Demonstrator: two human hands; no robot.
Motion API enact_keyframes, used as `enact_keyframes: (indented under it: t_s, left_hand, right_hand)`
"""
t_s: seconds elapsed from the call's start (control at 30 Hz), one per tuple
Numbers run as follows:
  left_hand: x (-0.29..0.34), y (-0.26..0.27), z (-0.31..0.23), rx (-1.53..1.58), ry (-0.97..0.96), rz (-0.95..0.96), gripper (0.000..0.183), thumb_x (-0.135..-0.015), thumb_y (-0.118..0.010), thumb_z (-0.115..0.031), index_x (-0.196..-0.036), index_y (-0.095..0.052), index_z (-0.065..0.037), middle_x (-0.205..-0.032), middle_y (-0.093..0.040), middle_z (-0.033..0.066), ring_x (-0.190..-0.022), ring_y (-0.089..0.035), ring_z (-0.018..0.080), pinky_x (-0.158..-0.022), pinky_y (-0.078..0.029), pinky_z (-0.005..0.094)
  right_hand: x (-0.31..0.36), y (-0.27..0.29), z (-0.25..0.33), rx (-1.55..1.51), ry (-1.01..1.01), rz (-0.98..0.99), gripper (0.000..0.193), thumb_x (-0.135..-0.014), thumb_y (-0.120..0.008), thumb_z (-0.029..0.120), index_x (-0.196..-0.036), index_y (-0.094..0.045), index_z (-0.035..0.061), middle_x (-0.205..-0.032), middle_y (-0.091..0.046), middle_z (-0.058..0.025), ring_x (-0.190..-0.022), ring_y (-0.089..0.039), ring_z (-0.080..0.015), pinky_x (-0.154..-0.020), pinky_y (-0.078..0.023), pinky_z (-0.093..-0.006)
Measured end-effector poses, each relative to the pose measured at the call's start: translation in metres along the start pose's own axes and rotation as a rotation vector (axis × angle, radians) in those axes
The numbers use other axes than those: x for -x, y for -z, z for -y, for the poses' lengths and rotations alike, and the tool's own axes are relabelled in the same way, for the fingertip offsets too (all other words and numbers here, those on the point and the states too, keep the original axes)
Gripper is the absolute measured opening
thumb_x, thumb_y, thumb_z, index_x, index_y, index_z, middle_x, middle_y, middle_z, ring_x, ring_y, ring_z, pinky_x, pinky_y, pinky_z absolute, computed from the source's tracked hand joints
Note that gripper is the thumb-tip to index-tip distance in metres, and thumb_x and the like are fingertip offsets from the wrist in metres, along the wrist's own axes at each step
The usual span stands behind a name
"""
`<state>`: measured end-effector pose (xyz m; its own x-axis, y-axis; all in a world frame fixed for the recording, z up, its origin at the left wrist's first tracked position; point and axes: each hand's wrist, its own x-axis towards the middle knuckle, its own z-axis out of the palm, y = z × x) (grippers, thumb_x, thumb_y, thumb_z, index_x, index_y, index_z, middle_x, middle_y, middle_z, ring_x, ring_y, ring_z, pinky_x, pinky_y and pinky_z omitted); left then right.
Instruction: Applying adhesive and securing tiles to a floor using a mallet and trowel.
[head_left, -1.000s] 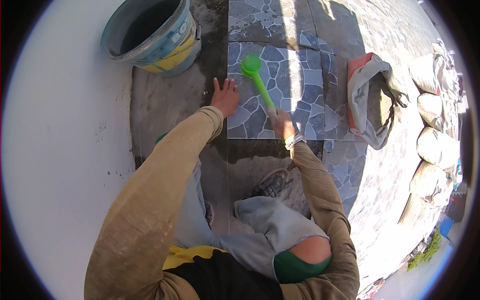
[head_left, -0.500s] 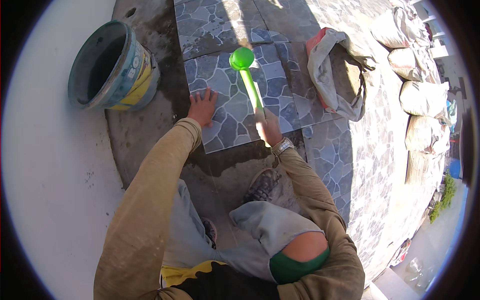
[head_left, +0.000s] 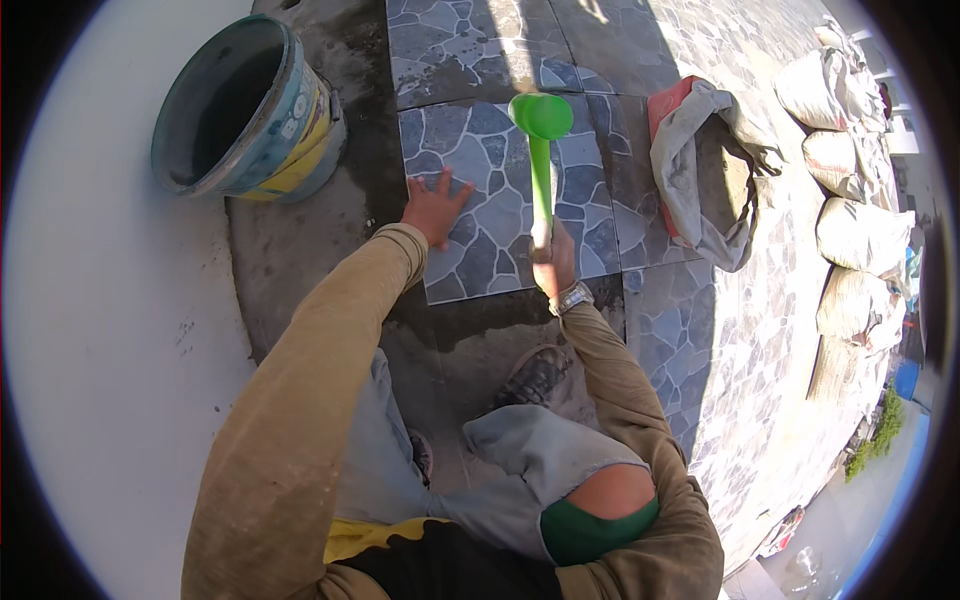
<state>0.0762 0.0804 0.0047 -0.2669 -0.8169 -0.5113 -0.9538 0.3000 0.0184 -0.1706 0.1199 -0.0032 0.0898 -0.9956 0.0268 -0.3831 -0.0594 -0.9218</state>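
Stone-pattern tile (head_left: 502, 212) sits on the floor (head_left: 300, 245) ahead of us, left hand (head_left: 435, 213) spread open on it, right hand (head_left: 555, 264) gripping a green mallet (head_left: 543, 117), so we're probably tapping it down, next needing controlled hits.

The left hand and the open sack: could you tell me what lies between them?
In the head view, the green mallet, gripped by the right hand, and patterned tiles lie between them.

White wall (head_left: 110, 310) on L; bare grey concrete (head_left: 285, 245) beside it; stone-patt. floor (head_left: 765, 330) to R, part sunlit, part shaded
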Motion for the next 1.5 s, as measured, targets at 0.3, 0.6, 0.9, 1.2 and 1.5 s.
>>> enact_keyframes:
  t_s: [0.3, 0.6, 0.9, 1.2, 1.5]
  left_hand:
    - [0.004, 0.004, -0.002, -0.009, -0.002, 0.004, 0.127, -0.058, -0.095, -0.025, -0.161, -0.021, -0.024, -0.164, -0.016, 0.029, -0.137, -0.046, 0.0462, -0.113, -0.025, 0.0664]
    - [0.007, 0.007, -0.001, -0.017, -0.02, 0.009, 0.126, -0.06, -0.095, -0.026, -0.161, -0.02, -0.024, -0.163, -0.017, 0.0301, -0.135, -0.051, 0.0404, -0.115, -0.027, 0.0591]
    - [0.005, 0.003, 0.005, -0.066, -0.044, -0.021, 0.127, -0.059, -0.095, -0.032, -0.161, -0.02, -0.024, -0.162, -0.019, 0.0307, -0.127, -0.057, 0.0414, -0.113, -0.031, 0.0551]
    - [0.002, 0.007, 0.005, -0.121, -0.066, 0.024, 0.133, -0.056, -0.095, -0.042, -0.161, -0.017, -0.018, -0.161, -0.017, 0.0315, -0.129, -0.05, 0.0537, -0.112, -0.033, 0.0606]
    - [-0.01, 0.006, -0.014, -0.335, -0.281, -0.068, 0.136, -0.052, -0.097, -0.032, -0.161, -0.016, -0.024, -0.168, -0.008, 0.0171, -0.143, -0.031, 0.0548, -0.105, -0.038, 0.071]
  right_hand:
    - [-0.003, -0.015, -0.009, 0.083, 0.105, -0.023, 0.041, -0.103, -0.051, 0.038, -0.093, -0.057, -0.0012, -0.077, -0.061, -0.0278, -0.074, -0.061, -0.0485, -0.061, -0.044, -0.0514]
    - [-0.02, -0.031, -0.011, 0.246, 0.296, 0.053, 0.037, -0.102, -0.054, 0.035, -0.111, -0.064, 0.0014, -0.084, -0.065, -0.0308, -0.081, -0.066, -0.0469, -0.065, -0.048, -0.0539]
    - [0.005, -0.003, 0.024, 0.069, -0.104, 0.115, 0.047, -0.102, -0.051, 0.042, -0.09, -0.059, -0.0018, -0.071, -0.06, -0.0248, -0.069, -0.062, -0.047, -0.058, -0.044, -0.0491]
    - [0.036, 0.021, 0.001, -0.038, -0.266, 0.033, 0.042, -0.102, -0.052, 0.039, -0.095, -0.06, -0.0013, -0.078, -0.062, -0.0272, -0.077, -0.062, -0.049, -0.065, -0.047, -0.0503]
    - [0.008, 0.033, 0.003, 0.11, -0.09, -0.068, 0.035, -0.101, -0.052, 0.033, -0.096, -0.057, -0.0007, -0.07, -0.062, -0.0195, -0.07, -0.062, -0.0428, -0.066, -0.048, -0.0478]
